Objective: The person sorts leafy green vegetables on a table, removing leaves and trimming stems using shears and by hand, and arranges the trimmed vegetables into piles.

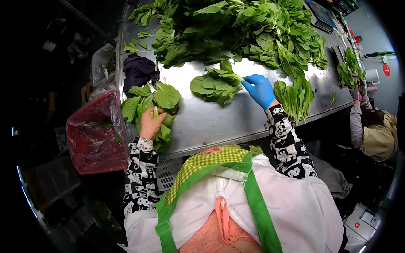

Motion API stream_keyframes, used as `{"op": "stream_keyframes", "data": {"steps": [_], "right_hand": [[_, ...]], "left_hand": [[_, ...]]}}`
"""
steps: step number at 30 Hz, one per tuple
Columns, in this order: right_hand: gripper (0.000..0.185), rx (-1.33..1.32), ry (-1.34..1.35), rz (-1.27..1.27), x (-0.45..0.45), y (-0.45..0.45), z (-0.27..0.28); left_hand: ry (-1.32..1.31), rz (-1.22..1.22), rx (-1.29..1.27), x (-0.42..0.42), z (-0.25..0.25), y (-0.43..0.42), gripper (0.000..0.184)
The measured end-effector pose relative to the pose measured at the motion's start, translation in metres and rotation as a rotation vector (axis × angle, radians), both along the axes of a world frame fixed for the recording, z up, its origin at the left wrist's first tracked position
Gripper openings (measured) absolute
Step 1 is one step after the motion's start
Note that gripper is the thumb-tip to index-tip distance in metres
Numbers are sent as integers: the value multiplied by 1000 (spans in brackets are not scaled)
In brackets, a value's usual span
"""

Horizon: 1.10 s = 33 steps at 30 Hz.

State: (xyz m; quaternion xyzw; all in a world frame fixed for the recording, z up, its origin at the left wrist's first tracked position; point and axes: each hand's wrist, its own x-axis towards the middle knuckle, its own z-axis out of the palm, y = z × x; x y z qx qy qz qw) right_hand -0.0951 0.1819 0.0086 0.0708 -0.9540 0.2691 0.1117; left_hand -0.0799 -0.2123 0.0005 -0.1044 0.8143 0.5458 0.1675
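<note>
My right hand (pixel 260 90), in a blue glove, is closed on the stem end of a bunch of leafy greens (pixel 216 86) over the metal table. The leaves of this bunch point left. My bare left hand (pixel 151 124) is closed round a pale green stem (pixel 156 112) among loose leaves (pixel 168 96) at the table's left edge. A metal blade (pixel 151 87), perhaps of scissors, shows among those leaves just beyond my left hand; its handle is hidden. Right of my gloved hand lies a row of greens (pixel 295 98), stems toward me.
A large heap of greens (pixel 236 31) covers the far part of the metal table (pixel 192 130). A dark cloth (pixel 140 71) lies at the left edge. Beside it hangs a red plastic-lined bin (pixel 98 137). At far right another person (pixel 375 130) handles greens (pixel 349 69).
</note>
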Motion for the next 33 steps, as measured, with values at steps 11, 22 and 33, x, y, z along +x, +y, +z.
{"op": "stream_keyframes", "data": {"steps": [11, 22, 33], "right_hand": [[11, -158, 182, 201, 18, -80, 113], [20, -216, -294, 665, 12, -145, 103], [26, -1015, -960, 310, -6, -182, 48]], "left_hand": [[230, -122, 250, 20, 147, 56, 11], [-180, -422, 277, 5, 124, 41, 18], [-222, -136, 400, 40, 68, -19, 17]]}}
